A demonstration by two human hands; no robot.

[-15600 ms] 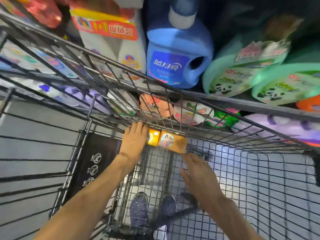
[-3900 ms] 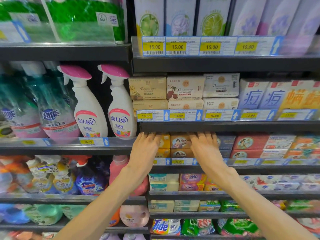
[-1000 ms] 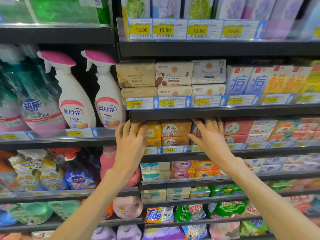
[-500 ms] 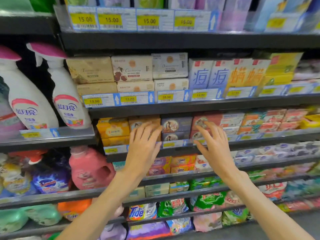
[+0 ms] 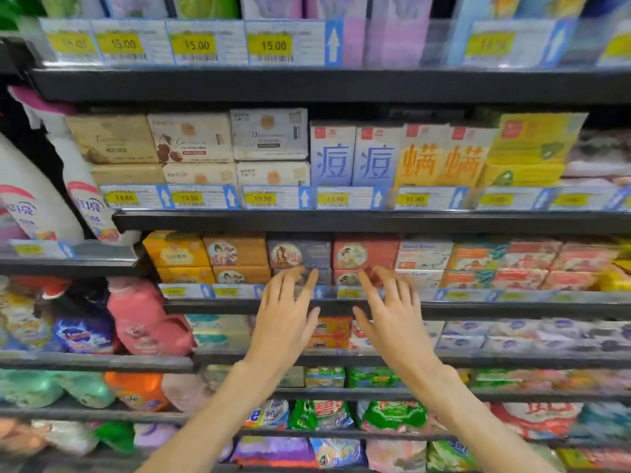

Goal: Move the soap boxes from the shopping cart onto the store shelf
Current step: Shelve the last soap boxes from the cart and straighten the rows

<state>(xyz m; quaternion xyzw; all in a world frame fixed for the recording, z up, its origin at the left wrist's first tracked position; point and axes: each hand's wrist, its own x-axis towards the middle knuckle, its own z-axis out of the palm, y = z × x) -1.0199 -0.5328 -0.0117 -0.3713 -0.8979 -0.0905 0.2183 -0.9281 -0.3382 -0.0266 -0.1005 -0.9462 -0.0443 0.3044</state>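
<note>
Soap boxes stand two high on the store shelf (image 5: 341,307): yellow boxes (image 5: 176,249) at the left, then orange-brown boxes (image 5: 235,250), grey-blue boxes (image 5: 298,252) and red boxes (image 5: 365,250). My left hand (image 5: 285,322) is raised in front of the shelf edge below the grey-blue boxes, fingers spread, holding nothing. My right hand (image 5: 392,319) is beside it below the red boxes, also spread and empty. Neither hand touches a box. The shopping cart is out of view.
Above is a shelf (image 5: 341,221) of larger soap boxes with price tags. White spray bottles (image 5: 85,203) and a pink detergent jug (image 5: 143,319) stand at the left. Lower shelves hold small boxes and detergent bags (image 5: 392,416).
Both hands have drawn back from the yellow and orange-brown boxes and shifted right along the shelf, now in front of the grey-blue and red boxes. The view has moved right too.
</note>
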